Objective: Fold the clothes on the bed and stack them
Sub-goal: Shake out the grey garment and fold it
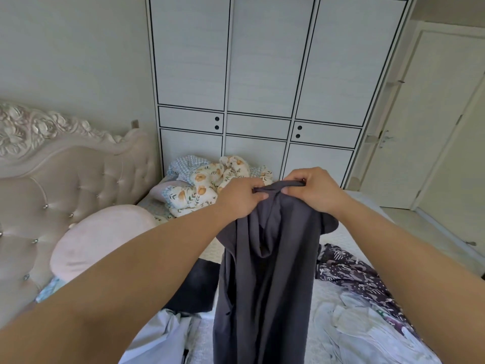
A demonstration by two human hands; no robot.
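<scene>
A dark grey garment (265,279) hangs in front of me over the bed (341,235). My left hand (240,197) and my right hand (312,191) are close together at its top edge, both pinching the fabric. The cloth drops in long folds down to the bottom of the view. More clothes lie on the bed: a dark patterned piece (351,274) to the right, a pale white one (354,329) at lower right, a black one (195,287) behind the grey garment, and a light bluish one (160,337) at lower left.
A bear-print blanket (210,185) is bunched at the bed's far side. A pink round pillow (102,237) leans by the tufted headboard (65,179) on the left. A white wardrobe (262,88) stands behind the bed, a door (430,127) to its right.
</scene>
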